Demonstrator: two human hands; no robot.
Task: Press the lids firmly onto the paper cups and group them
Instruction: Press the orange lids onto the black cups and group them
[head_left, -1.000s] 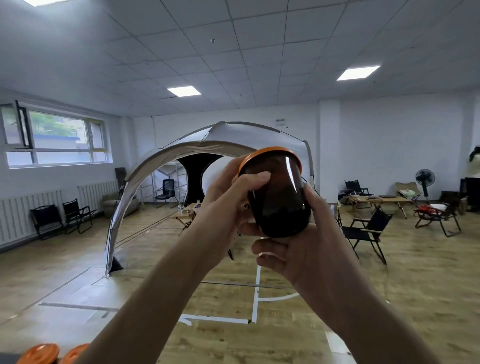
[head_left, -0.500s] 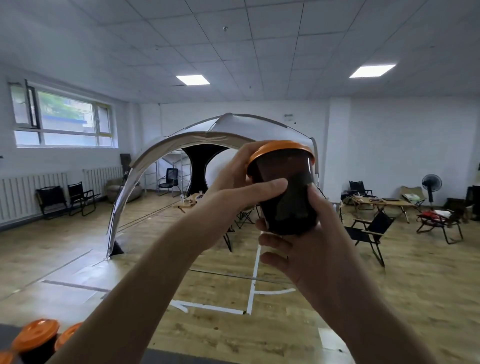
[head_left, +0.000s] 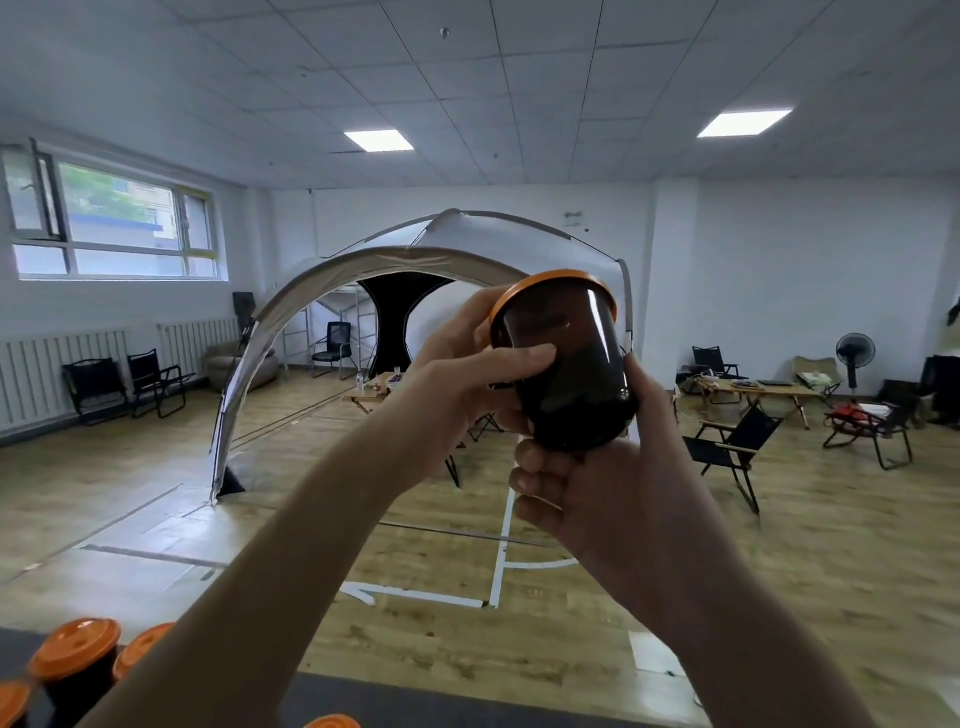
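The person holds a dark paper cup (head_left: 566, 374) up in the air, a little right of the middle of the view and tipped so that its orange lid (head_left: 550, 283) points toward eleven o'clock. The left hand (head_left: 467, 374) grips its upper half, thumb laid across the near wall and fingers curled behind, by the lid's rim. The right hand (head_left: 597, 499) clasps the base from five o'clock, fingers curled under it and thumb up the right side. Both forearms cross the lower half of the view and hide much of the dark table edge (head_left: 467, 701) at six o'clock. At seven o'clock lidded cups (head_left: 75, 660) stand close together, partly behind the left forearm, and one more orange lid (head_left: 332, 721) just shows at the bottom edge. Behind the hands a pale dome tent (head_left: 363, 260) fills the middle of the room, its right part covered by the cup. A black folding chair (head_left: 737, 447) stands on the wooden floor at three o'clock, a standing fan (head_left: 854, 358) beyond it, and a window (head_left: 114, 223) at ten o'clock.
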